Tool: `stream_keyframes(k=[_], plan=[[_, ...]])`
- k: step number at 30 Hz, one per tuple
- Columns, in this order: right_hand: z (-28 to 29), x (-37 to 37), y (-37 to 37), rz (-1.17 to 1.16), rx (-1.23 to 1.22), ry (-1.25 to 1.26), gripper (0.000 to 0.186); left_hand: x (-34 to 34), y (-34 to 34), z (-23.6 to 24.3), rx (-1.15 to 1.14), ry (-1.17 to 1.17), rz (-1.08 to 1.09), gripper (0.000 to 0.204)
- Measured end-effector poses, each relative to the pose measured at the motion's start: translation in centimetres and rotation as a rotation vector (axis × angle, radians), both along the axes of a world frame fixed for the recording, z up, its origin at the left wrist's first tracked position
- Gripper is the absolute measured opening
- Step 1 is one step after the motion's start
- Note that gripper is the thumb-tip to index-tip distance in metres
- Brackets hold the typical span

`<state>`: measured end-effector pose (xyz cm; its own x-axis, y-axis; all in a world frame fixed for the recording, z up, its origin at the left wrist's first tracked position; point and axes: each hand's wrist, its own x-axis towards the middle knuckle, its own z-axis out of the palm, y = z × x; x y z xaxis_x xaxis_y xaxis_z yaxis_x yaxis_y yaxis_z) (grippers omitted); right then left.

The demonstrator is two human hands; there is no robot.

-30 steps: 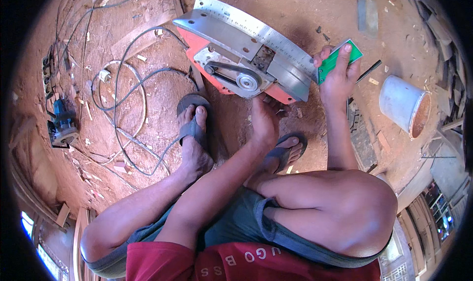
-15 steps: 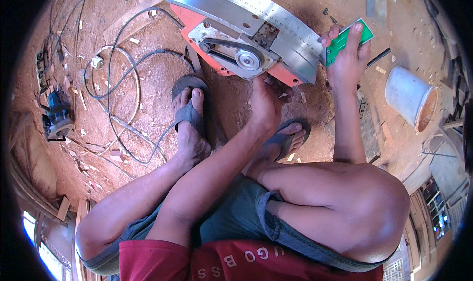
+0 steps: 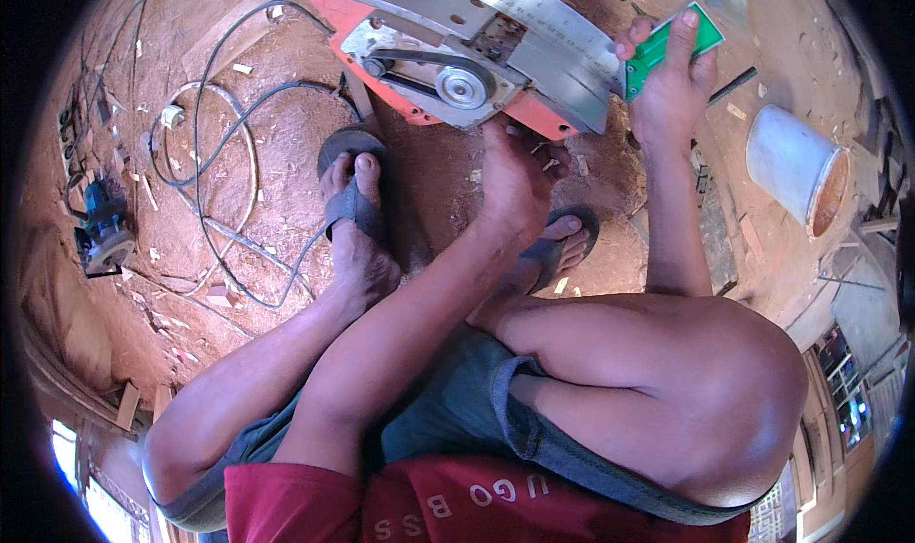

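Observation:
An electric planer with an orange body, steel plates and an exposed belt and pulley rests tilted at the top of the view. A steel rule blade with a green handle lies along its plates. My right hand is closed round that handle at the planer's right end. My left hand is under the planer's lower edge with its fingers curled; what they hold, if anything, is hidden, though small metal bits glint beside them.
Looped cables and wood scraps litter the dusty floor to the left, beside a teal power tool. A white bucket lies on its side at the right. My sandaled feet are below the planer, and stacked boards line the edges.
The planer, both my hands and the surrounding floor appear higher in the picture than before, as my view has shifted. Both hands keep about the same places on the planer and square.

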<state>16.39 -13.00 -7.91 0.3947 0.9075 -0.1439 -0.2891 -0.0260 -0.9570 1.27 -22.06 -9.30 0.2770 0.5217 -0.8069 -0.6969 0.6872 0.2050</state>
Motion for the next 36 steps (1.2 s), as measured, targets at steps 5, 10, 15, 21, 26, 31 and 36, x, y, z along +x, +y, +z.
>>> stream_keyframes(k=[5, 10, 15, 21, 26, 31, 36], plan=[[-0.2, -0.4, 0.0, -0.001, 0.007, -0.095, 0.026, 0.4, 0.5, 0.7, -0.123, -0.024, 0.073, 0.065], [0.8, -1.2, 0.7, -0.057, -0.035, -0.059, 0.027, 0.4, 0.9, 1.3, -0.151, -0.04, 0.107, 0.064], [0.4, -1.3, 0.7, -0.093, -0.06, -0.052, 0.028, 0.8, 0.8, 0.8, -0.159, -0.076, 0.169, 0.064], [0.5, -0.6, 0.3, -0.023, -0.025, -0.06, 0.025, 1.3, 1.3, 1.5, -0.208, -0.068, 0.21, 0.063], [0.7, -0.9, 0.6, 0.005, 0.027, -0.071, 0.027, 0.9, 1.3, 1.2, -0.209, -0.08, 0.237, 0.064], [1.6, -1.7, 0.7, 0.037, 0.047, -0.092, 0.026, 0.6, 1.7, 1.8, -0.252, -0.11, 0.212, 0.063], [1.7, -1.3, 1.0, 0.055, 0.036, -0.139, 0.027, -0.3, 1.8, 1.5, -0.262, -0.189, 0.141, 0.064]])
